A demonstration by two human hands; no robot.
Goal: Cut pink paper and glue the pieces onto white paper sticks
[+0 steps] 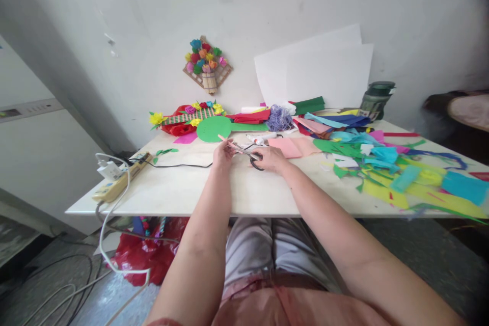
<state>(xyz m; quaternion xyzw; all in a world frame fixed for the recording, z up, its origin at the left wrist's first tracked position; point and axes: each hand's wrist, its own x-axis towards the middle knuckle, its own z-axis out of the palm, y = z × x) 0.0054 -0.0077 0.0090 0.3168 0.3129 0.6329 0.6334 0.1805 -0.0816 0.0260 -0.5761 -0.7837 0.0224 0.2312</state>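
My left hand [223,154] pinches a small pink paper strip [222,138], whose end sticks up past the fingertips. In my right hand [274,158] are scissors with black handles [255,164]; their blades point left, toward the strip. Whether the blades touch the paper I cannot tell. Just behind my right hand lies a folded sheet of pink paper [286,147]. A white glue gun [260,139] rests on the table beyond both hands, with a black cord running left. A green paper disc [214,129] is behind my left hand.
Coloured paper scraps [385,163] cover the right side of the table [175,191]. A power strip [118,183] with a white charger lies at the left edge. Along the back are a flower-decorated piece [191,116], purple yarn [280,118] and a dark green bottle [376,101].
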